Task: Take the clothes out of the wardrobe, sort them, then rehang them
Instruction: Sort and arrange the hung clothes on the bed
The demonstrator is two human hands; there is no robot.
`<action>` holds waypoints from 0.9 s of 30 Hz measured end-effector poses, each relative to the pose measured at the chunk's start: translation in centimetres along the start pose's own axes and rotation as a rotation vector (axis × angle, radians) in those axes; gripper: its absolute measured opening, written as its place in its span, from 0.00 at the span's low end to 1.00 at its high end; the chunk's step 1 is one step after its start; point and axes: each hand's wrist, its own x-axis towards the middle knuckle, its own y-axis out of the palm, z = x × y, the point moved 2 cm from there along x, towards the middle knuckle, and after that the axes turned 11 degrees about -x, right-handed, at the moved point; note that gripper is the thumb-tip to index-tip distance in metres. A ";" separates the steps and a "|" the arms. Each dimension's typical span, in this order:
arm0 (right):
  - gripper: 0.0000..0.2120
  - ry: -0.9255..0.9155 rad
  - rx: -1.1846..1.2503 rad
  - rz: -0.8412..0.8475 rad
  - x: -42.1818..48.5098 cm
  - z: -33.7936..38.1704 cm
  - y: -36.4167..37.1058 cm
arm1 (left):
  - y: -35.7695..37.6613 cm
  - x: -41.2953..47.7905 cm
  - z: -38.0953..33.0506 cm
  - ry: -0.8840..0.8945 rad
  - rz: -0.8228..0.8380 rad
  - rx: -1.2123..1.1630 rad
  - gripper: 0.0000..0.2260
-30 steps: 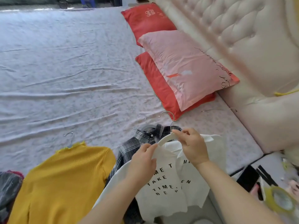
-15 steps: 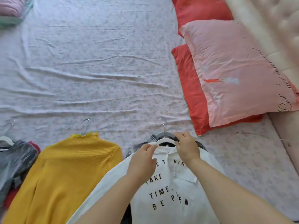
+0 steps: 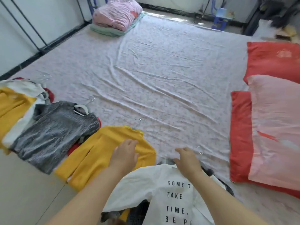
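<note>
A home bedroom. A wide bed (image 3: 162,75) fills it, pillows (image 3: 276,127) at its right edge. Folded blankets (image 3: 116,18) lie at its far corner.

Bed (image 3: 162,75) under a wrinkled floral sheet. Along its near edge lie a grey knit top (image 3: 53,132), a yellow sweater (image 3: 100,158) and a white lettered shirt (image 3: 162,190). Folded pink bedding (image 3: 116,15) occupies the far left corner; pillows (image 3: 274,127) line the right edge.
</note>
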 end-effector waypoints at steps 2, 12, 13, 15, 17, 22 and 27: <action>0.21 -0.074 -0.042 0.023 0.4 4.0 -0.4 | -2.8 -1.9 3.4 -0.090 -0.040 0.017 0.20; 0.22 -0.353 -0.234 0.069 0.4 25.7 1.2 | -12.7 -11.4 22.6 -0.451 -0.188 -0.004 0.22; 0.22 -0.371 -0.256 0.068 0.2 28.0 1.7 | -13.5 -12.2 24.6 -0.465 -0.191 -0.016 0.22; 0.22 -0.394 -0.287 0.066 -0.1 32.8 2.9 | -15.0 -13.7 28.8 -0.483 -0.185 -0.040 0.23; 0.22 -0.400 -0.286 0.080 -0.4 37.7 4.5 | -16.6 -15.0 33.0 -0.498 -0.167 -0.059 0.23; 0.23 -0.478 -0.319 0.106 -1.0 49.5 8.3 | -21.3 -18.2 42.9 -0.538 -0.147 -0.066 0.23; 0.22 -0.516 -0.325 0.171 -0.7 58.2 10.9 | -25.2 -20.1 50.6 -0.594 -0.161 -0.087 0.23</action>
